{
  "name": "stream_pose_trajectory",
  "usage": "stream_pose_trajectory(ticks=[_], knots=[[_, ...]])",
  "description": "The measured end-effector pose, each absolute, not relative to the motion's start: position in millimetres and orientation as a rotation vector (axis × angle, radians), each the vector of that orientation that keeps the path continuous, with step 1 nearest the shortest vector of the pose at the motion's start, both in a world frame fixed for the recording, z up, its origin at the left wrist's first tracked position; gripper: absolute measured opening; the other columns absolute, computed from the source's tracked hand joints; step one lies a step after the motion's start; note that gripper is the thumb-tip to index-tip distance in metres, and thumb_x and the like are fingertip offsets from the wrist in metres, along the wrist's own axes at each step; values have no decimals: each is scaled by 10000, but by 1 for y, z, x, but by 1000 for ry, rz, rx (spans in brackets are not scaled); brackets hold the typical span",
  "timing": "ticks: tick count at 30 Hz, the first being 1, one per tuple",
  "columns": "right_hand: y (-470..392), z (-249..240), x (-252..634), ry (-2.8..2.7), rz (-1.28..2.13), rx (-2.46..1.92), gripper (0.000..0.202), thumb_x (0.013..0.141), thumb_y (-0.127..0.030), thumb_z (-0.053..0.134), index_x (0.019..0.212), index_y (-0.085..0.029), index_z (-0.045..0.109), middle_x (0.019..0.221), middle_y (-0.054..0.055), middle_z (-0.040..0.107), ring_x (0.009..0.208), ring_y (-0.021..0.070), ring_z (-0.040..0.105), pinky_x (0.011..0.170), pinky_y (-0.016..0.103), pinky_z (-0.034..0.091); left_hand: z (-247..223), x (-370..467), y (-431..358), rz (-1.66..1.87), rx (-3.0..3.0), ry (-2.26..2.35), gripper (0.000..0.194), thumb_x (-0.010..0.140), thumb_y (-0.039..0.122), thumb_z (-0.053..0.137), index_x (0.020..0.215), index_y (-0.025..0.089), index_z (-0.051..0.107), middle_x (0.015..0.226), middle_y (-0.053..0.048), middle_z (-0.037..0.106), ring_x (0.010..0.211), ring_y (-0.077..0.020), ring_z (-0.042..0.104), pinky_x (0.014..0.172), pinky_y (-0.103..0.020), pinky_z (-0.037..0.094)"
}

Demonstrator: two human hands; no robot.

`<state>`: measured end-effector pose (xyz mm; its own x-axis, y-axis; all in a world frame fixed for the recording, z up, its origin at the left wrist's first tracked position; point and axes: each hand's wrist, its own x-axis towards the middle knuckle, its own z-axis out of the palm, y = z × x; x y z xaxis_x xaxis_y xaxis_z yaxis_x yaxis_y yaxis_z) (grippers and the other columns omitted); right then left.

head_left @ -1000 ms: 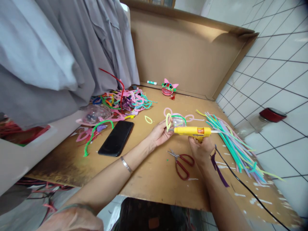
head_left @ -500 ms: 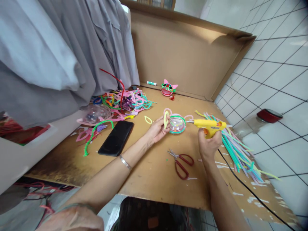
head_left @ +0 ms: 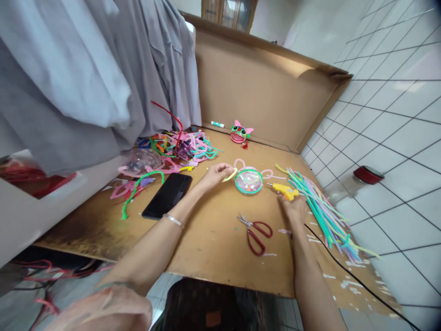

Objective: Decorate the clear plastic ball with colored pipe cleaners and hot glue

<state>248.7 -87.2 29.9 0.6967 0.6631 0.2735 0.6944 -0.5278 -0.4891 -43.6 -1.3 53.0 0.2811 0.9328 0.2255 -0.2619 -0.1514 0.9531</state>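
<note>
Tabletop across lower centre of frame; right hand touching yellow glue gun right of centre, closure cannot be told; left hand, at centre, fingertips pinched on pale-yellow curved piece.

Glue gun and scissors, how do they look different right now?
The glue gun is mostly yellow, while the scissors have dark red handles. The right hand is on the glue gun; no hand touches the scissors, which lie on the table. The glue gun has one narrow nozzle, while the scissors have two blades and two looped handles. Both have a silvery metal front end.
</note>
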Motion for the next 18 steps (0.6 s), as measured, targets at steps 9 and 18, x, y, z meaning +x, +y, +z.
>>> stream_pose_trajectory(ticks=[9,18], knots=[[-97,30,235,-1300,-623,-2293,439,791,-456,641,1022,-83,638,1036,262,652,1001,390,594,828,513,411,54,-40,-6,1169,1496,620,201,726,326,753,689,133,714,611,0,610,576,-91,469,575,-201,334],[-94,61,153,-1732,-449,-1313,178,945,-256,518,878,-196,672,838,56,667,818,199,582,765,327,420,54,-42,-5,1259,1622,672,32,697,176,781,671,186,765,747,-55,717,705,-150,571,668,-214,398]])
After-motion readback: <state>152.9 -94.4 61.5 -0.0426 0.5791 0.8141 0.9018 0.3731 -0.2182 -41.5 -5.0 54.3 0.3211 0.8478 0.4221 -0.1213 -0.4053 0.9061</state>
